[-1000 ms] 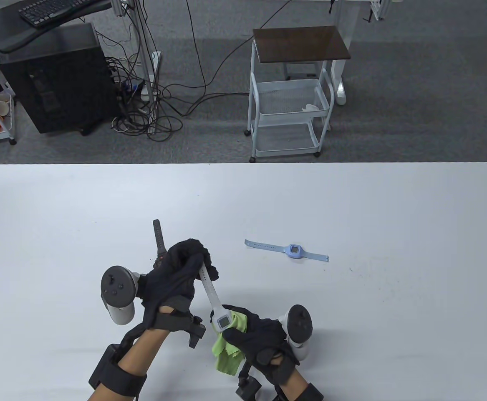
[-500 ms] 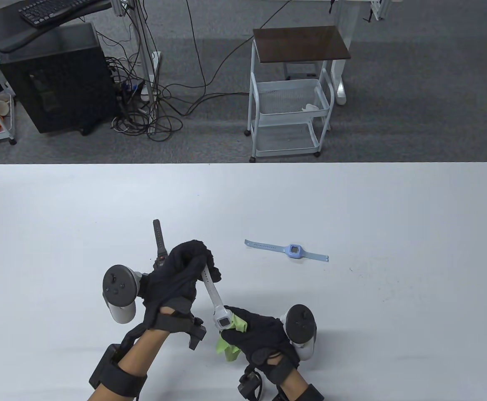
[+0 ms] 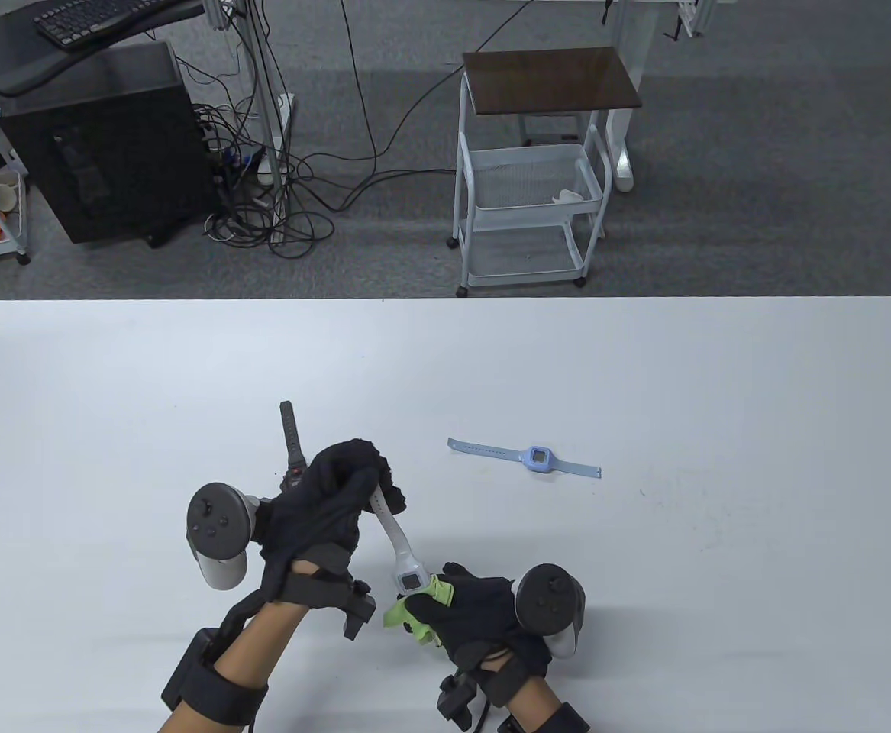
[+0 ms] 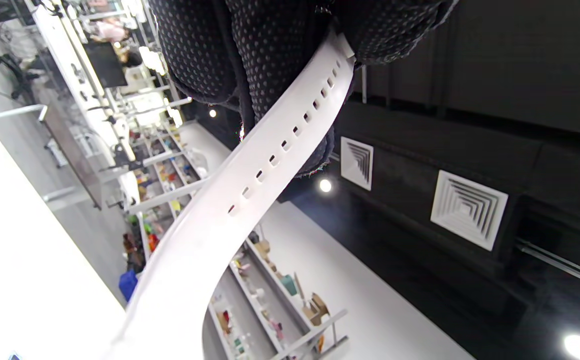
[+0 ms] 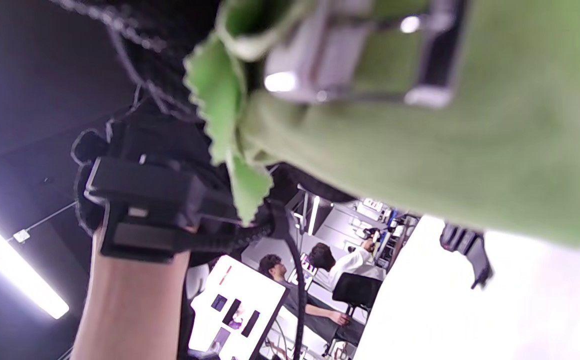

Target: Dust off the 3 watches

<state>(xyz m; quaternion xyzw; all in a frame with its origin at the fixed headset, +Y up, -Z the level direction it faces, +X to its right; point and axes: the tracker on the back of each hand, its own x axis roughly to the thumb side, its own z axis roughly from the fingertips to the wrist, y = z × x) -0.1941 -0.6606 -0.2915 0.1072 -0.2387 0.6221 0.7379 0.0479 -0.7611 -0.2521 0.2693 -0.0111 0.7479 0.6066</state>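
Observation:
My left hand [image 3: 330, 496] grips the far strap end of a white watch [image 3: 395, 542], held above the table; the holed strap [image 4: 250, 180] runs down from its fingers in the left wrist view. My right hand [image 3: 468, 611] holds a green cloth [image 3: 414, 607] bunched round the watch's case [image 3: 410, 582]. The right wrist view shows the cloth [image 5: 395, 140] wrapped under the case [image 5: 330, 55]. A black watch [image 3: 291, 443] lies on the table, partly hidden behind my left hand. A light blue watch [image 3: 537, 458] lies flat to the right.
The white table [image 3: 720, 397] spreads wide around both hands. Beyond its far edge stand a white wire cart [image 3: 537, 206], a black computer case [image 3: 109, 145] and loose cables [image 3: 285, 206] on the floor.
My right hand has rolled and drawn the green cloth in; less of it hangs below the watch case. The watch case has shifted slightly. My left hand has stayed put.

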